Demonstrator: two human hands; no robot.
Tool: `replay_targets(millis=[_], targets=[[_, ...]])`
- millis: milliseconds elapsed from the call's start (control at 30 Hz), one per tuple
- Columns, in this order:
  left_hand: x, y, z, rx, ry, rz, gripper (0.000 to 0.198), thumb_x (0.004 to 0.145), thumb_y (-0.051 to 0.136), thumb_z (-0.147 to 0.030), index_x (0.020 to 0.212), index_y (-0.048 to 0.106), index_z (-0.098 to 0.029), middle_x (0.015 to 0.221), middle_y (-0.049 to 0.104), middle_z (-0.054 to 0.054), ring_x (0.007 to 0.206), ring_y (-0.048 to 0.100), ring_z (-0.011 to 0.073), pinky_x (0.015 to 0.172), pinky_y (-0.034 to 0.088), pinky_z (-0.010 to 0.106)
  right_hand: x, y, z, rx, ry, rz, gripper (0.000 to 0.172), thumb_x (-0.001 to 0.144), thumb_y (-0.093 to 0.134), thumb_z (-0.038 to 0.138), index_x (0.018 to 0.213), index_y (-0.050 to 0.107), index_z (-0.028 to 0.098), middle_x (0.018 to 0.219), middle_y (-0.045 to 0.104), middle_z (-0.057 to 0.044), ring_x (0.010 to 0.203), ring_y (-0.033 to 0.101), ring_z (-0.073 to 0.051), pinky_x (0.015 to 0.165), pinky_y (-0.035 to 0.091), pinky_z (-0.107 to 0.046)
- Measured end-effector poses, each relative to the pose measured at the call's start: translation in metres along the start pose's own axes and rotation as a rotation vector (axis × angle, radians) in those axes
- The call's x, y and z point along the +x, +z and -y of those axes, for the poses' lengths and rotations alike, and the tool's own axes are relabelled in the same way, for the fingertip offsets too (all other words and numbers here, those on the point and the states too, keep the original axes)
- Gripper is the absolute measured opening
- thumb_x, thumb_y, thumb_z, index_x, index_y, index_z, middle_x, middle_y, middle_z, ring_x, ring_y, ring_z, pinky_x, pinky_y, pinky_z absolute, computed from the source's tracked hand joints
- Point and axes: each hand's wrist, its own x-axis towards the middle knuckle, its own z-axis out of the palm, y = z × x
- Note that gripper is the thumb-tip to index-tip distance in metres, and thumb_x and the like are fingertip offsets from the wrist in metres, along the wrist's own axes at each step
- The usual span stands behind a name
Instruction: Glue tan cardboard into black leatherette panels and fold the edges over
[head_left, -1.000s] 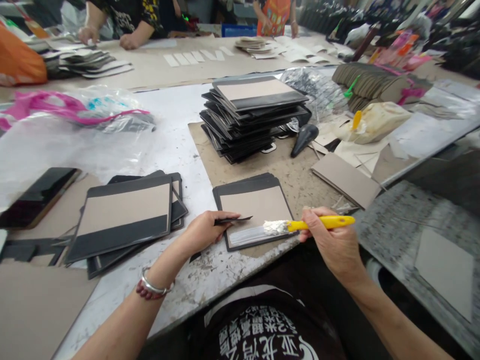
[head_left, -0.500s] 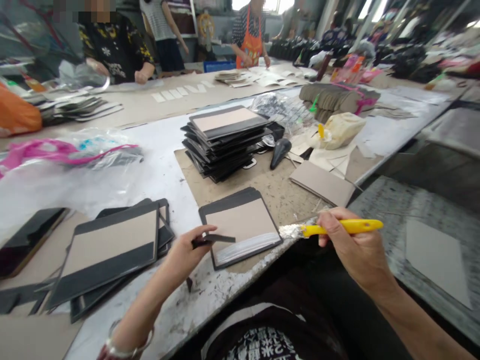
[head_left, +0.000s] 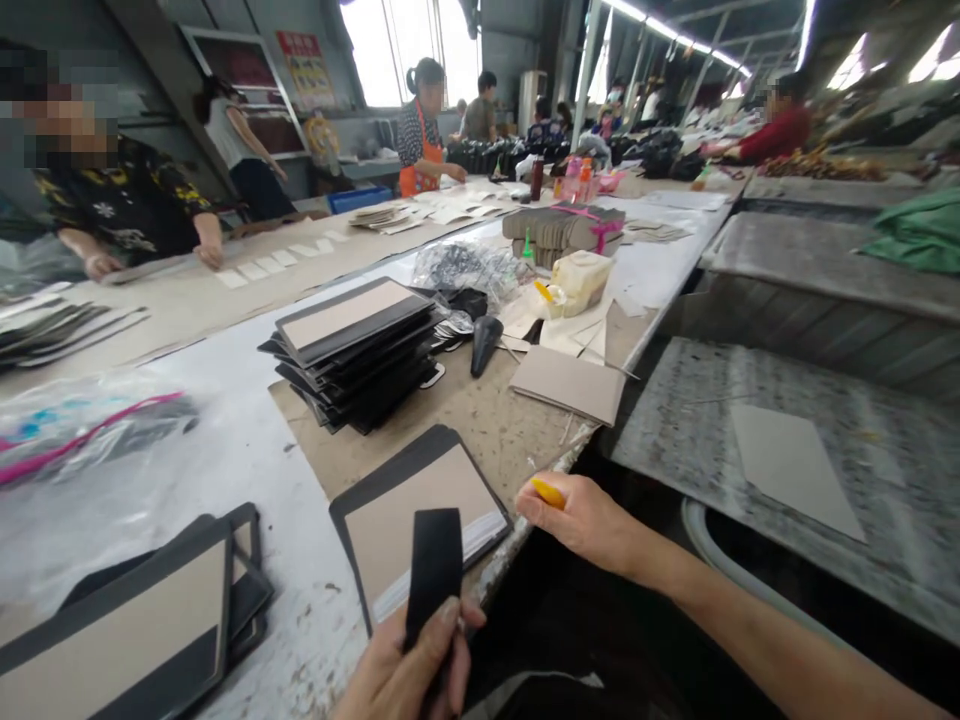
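My left hand (head_left: 420, 655) is closed on a black strip (head_left: 436, 560), held upright in front of a beige and black panel (head_left: 420, 490). White glue-like streaks mark the panel's near edge. My right hand (head_left: 581, 515), at the table's edge, is wrapped round a brush, of which just a bit of yellow handle (head_left: 550, 493) shows; its bristles are hidden. Behind the panel rises a stack of similar panels (head_left: 352, 345). More such panels (head_left: 135, 625) overlap at the lower left.
A folded beige board (head_left: 568, 385), a black pointed tool (head_left: 486, 345) and a whitish glue container (head_left: 581, 280) lie farther back. A bundle of grey pieces (head_left: 562, 230) sits beyond. Right of the table is a speckled grey surface (head_left: 675, 430). Several people work across the room.
The view has swung right and up. My left hand has turned the black strip upright and nearer to me. My right hand has turned the brush, so its white-coated bristles no longer show.
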Motion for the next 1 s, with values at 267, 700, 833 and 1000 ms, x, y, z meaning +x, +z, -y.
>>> replay_targets(millis=[267, 700, 833, 1000], targets=[[0.016, 0.033, -0.015, -0.036, 0.087, 0.205, 0.044, 0.083, 0.045, -0.056, 0.089, 0.056, -0.013, 0.052, 0.049, -0.004, 0.041, 0.038, 0.0065, 0.043, 0.028, 0.020, 0.002, 0.018, 0.008, 0.638, 0.146, 0.294, 0.036, 0.072, 0.064, 0.051, 0.071, 0.052, 0.017, 0.054, 0.052, 0.004, 0.050, 0.046, -0.009, 0.050, 0.035, -0.021], [0.010, 0.030, 0.010, -0.337, 0.063, 0.086, 0.040, 0.077, 0.058, -0.048, 0.090, 0.056, -0.011, 0.062, 0.063, 0.003, 0.049, 0.056, 0.0109, 0.049, 0.044, 0.023, -0.003, 0.025, 0.005, 0.185, 0.037, -0.005, 0.027, 0.078, 0.056, 0.041, 0.091, 0.063, 0.018, 0.083, 0.067, -0.003, 0.077, 0.061, -0.018, 0.071, 0.049, -0.027], [0.004, 0.027, 0.018, -0.447, 0.060, -0.023, 0.034, 0.075, 0.062, -0.044, 0.085, 0.060, -0.012, 0.068, 0.067, 0.007, 0.058, 0.061, 0.0132, 0.057, 0.047, 0.025, 0.000, 0.032, 0.009, 0.111, 0.019, -0.105, 0.038, 0.076, 0.058, 0.040, 0.109, 0.059, 0.020, 0.106, 0.065, -0.006, 0.094, 0.061, -0.021, 0.085, 0.047, -0.032], [-0.006, 0.019, 0.026, -0.479, 0.073, -0.114, 0.031, 0.074, 0.064, -0.043, 0.069, 0.059, -0.013, 0.060, 0.065, 0.005, 0.051, 0.057, 0.0116, 0.055, 0.044, 0.024, 0.002, 0.032, 0.024, -0.062, -0.021, -0.240, 0.031, 0.077, 0.057, 0.044, 0.097, 0.060, 0.021, 0.084, 0.066, -0.004, 0.074, 0.060, -0.019, 0.070, 0.049, -0.029]])
